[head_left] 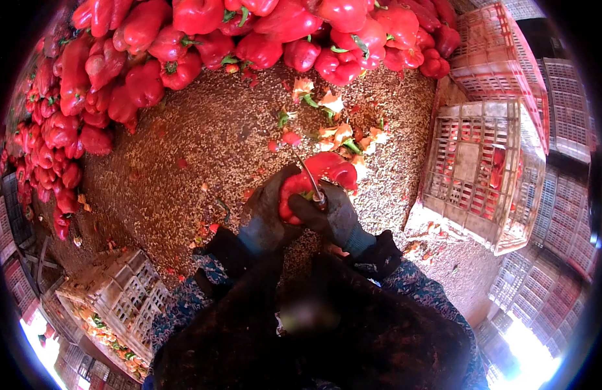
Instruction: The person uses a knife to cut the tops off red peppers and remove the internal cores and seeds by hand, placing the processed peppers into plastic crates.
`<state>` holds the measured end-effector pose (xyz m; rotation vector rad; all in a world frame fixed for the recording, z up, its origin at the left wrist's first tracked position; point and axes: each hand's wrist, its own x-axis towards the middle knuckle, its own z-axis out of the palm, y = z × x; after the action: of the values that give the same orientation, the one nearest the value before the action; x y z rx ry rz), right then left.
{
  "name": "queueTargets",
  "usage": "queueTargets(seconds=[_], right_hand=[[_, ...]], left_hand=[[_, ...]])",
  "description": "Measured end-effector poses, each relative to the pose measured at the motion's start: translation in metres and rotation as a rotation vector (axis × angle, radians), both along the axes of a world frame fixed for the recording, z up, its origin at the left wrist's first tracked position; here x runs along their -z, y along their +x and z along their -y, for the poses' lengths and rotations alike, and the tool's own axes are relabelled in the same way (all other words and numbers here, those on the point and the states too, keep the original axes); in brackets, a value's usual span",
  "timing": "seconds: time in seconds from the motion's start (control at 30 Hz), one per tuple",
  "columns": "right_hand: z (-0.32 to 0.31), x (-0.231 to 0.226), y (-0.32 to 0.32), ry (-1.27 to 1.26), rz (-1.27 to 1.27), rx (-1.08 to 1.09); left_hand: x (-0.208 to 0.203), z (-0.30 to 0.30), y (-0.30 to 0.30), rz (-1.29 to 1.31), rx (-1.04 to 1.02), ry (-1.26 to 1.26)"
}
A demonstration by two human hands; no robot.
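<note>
My left hand [267, 214], in a dark glove, grips a red bell pepper [317, 174] from its left side. My right hand [330, 218], also gloved, holds a thin metal blade [309, 174] whose tip points up across the pepper near its stem end. Both hands are over a floor covered with pale seeds [197, 149]. A small heap of cut stems and cores [333, 127] lies just beyond the pepper.
A large pile of red bell peppers [184, 45] curves along the top and left. A pale plastic crate [489, 169] holding some peppers stands at the right, with stacked crates [502, 58] behind it. Another crate [116, 299] with scraps sits at lower left.
</note>
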<state>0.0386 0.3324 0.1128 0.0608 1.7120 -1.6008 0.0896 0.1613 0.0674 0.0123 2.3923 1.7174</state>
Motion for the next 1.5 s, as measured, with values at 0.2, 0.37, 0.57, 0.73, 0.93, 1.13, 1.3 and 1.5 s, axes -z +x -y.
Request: queueTargets(seconds=[0.2,0.37,0.57,0.73,0.93,1.13,1.3,1.5], right_hand=[[-0.016,-0.011,-0.003,0.111,-0.189,-0.277],[-0.019,-0.005,0.004,-0.025,-0.291,-0.215],[-0.035,0.001,0.007,-0.008,-0.298,-0.367],[-0.034,-0.002,-0.005,-0.023,0.076,-0.330],[-0.019,0.013,0.008,0.026,0.292,0.112],[-0.026,0.033,0.021,0.259,-0.846,-0.113],[-0.045,0.015,-0.026,0.439,-1.039,0.147],[-0.084,0.008,-0.061,0.704,-0.637,0.124]], left_hand=[[-0.012,0.007,0.005,0.146,0.099,0.165],[-0.019,0.006,0.006,0.271,0.100,0.459],[-0.020,0.023,0.015,0.369,0.259,0.305],[-0.008,0.014,0.026,0.411,0.016,0.602],[-0.001,0.012,0.020,0.440,-0.069,0.534],[0.005,0.020,0.015,0.602,-0.110,0.508],[0.026,0.036,0.025,0.639,-0.109,0.755],[0.041,0.041,0.036,0.717,-0.189,1.108]])
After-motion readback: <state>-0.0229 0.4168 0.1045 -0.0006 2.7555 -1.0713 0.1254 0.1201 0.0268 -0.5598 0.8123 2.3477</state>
